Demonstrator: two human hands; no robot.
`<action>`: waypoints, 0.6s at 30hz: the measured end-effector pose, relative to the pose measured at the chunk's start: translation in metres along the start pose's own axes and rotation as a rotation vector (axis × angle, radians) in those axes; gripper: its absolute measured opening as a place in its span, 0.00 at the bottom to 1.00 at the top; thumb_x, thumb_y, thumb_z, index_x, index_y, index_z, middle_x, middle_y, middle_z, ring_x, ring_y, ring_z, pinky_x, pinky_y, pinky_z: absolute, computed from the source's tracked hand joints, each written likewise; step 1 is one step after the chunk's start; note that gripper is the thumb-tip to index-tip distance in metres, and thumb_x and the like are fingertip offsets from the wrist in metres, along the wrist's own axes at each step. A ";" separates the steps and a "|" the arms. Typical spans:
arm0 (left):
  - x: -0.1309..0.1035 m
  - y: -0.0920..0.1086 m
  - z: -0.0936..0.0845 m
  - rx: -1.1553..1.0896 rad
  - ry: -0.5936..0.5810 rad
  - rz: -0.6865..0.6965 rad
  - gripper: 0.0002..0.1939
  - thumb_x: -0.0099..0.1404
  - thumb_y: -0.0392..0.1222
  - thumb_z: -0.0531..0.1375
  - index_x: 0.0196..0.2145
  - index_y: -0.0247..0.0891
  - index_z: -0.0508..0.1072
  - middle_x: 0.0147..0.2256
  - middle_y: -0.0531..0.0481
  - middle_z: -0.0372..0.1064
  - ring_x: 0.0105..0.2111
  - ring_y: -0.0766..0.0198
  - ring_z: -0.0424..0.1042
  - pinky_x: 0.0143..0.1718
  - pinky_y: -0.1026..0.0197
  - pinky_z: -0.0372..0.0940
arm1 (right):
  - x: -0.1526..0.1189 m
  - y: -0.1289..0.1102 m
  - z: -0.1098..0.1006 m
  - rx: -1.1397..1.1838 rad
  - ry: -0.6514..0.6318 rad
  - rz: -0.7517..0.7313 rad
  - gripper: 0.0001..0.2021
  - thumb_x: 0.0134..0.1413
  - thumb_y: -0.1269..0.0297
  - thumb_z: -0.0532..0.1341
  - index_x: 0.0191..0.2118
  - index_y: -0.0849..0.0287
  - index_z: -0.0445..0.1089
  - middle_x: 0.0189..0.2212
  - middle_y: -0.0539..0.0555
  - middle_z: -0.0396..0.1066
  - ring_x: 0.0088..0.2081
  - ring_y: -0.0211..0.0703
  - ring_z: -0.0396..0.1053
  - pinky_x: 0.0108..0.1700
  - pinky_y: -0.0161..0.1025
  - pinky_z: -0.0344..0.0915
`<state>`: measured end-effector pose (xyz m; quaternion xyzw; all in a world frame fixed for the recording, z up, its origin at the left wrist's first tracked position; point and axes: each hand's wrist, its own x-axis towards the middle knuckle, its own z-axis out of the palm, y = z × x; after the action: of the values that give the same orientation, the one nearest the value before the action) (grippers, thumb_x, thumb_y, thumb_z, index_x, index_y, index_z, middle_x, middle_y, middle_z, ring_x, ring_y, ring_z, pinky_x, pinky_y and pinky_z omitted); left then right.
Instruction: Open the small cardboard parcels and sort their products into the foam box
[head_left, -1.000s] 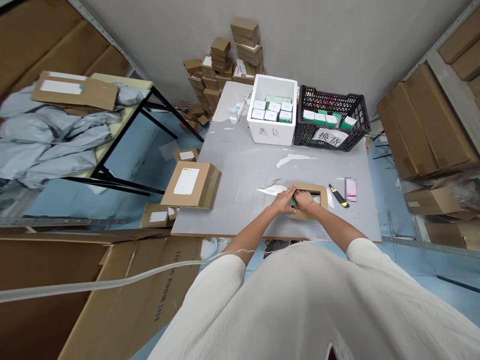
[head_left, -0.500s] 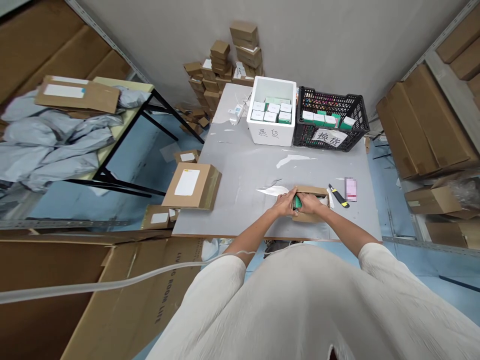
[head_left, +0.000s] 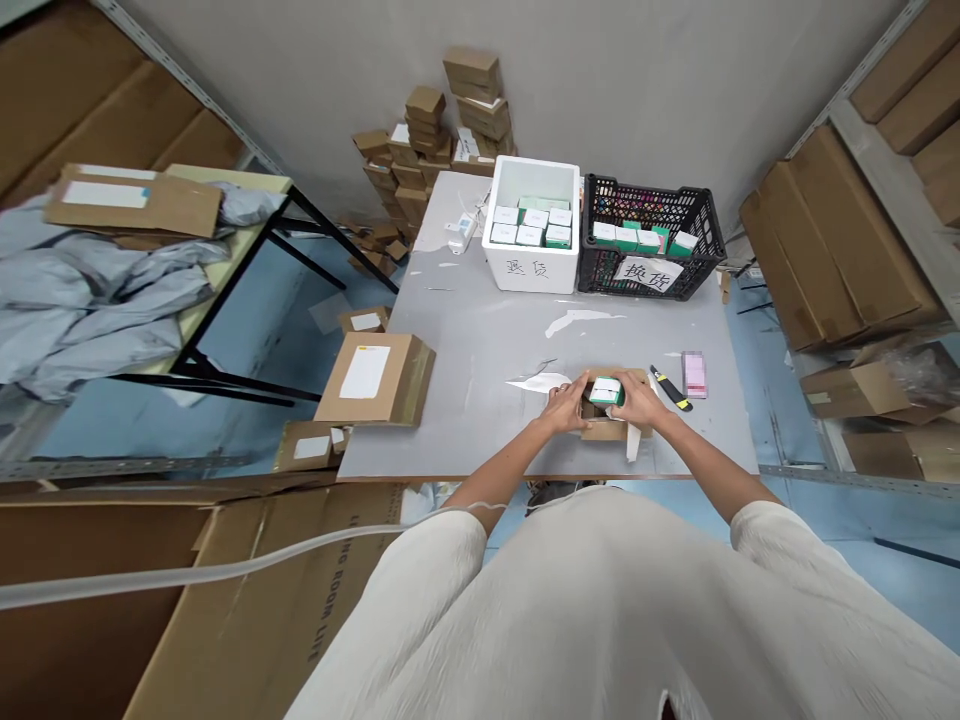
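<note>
Green and white, the small box (head_left: 606,391) stands in or just above the open cardboard carton (head_left: 604,431), near the front edge of the desk (head_left: 480,345), toward its right corner. The right hand's (head_left: 637,400) fingers appear closed on the box's right side; the left hand (head_left: 564,408) grips the carton's left end. Probably thin card, the box should be light, fairly stiff, slightly slick and easily dented: best pinched gently by opposite sides.
</note>
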<state>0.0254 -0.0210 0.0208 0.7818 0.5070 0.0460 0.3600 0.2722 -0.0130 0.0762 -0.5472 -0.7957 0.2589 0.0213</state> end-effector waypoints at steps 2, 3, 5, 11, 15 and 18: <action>-0.001 0.001 -0.001 0.006 0.000 -0.001 0.75 0.54 0.51 0.77 0.81 0.53 0.28 0.78 0.37 0.48 0.71 0.32 0.58 0.68 0.38 0.52 | 0.000 0.002 0.004 0.000 0.014 0.014 0.38 0.55 0.61 0.67 0.71 0.60 0.61 0.64 0.66 0.69 0.57 0.61 0.72 0.52 0.47 0.69; -0.002 0.002 -0.002 0.009 0.001 -0.003 0.74 0.54 0.51 0.77 0.81 0.52 0.30 0.78 0.37 0.49 0.72 0.32 0.58 0.68 0.38 0.52 | 0.000 0.002 0.006 -0.005 0.014 0.020 0.38 0.55 0.61 0.68 0.70 0.60 0.61 0.64 0.66 0.69 0.57 0.62 0.71 0.52 0.47 0.69; -0.003 0.004 -0.003 0.017 0.005 -0.010 0.73 0.54 0.50 0.76 0.81 0.52 0.32 0.78 0.37 0.50 0.71 0.32 0.58 0.68 0.38 0.53 | 0.002 0.001 0.009 -0.008 0.004 0.028 0.37 0.55 0.60 0.68 0.70 0.59 0.62 0.64 0.65 0.70 0.58 0.61 0.72 0.52 0.46 0.69; -0.003 0.006 -0.004 0.024 0.009 -0.020 0.70 0.55 0.51 0.76 0.80 0.54 0.34 0.78 0.38 0.50 0.72 0.32 0.58 0.69 0.36 0.52 | 0.006 -0.008 0.010 0.019 -0.012 0.037 0.34 0.58 0.56 0.70 0.67 0.55 0.63 0.62 0.63 0.74 0.58 0.60 0.74 0.52 0.46 0.69; -0.004 -0.001 -0.003 0.028 0.042 -0.028 0.67 0.55 0.51 0.76 0.79 0.52 0.40 0.77 0.38 0.52 0.73 0.33 0.56 0.70 0.34 0.48 | 0.007 -0.016 0.003 0.042 0.052 0.058 0.33 0.54 0.59 0.70 0.65 0.54 0.64 0.59 0.60 0.77 0.57 0.60 0.75 0.53 0.46 0.70; -0.006 -0.008 -0.005 0.046 0.070 -0.032 0.56 0.54 0.51 0.76 0.74 0.49 0.54 0.77 0.37 0.52 0.74 0.34 0.54 0.71 0.33 0.48 | 0.008 -0.022 -0.006 0.116 0.140 0.076 0.35 0.53 0.57 0.70 0.66 0.53 0.63 0.56 0.59 0.78 0.55 0.60 0.76 0.52 0.46 0.71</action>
<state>0.0144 -0.0218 0.0211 0.7796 0.5328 0.0558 0.3245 0.2522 -0.0099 0.0886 -0.5916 -0.7546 0.2663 0.0989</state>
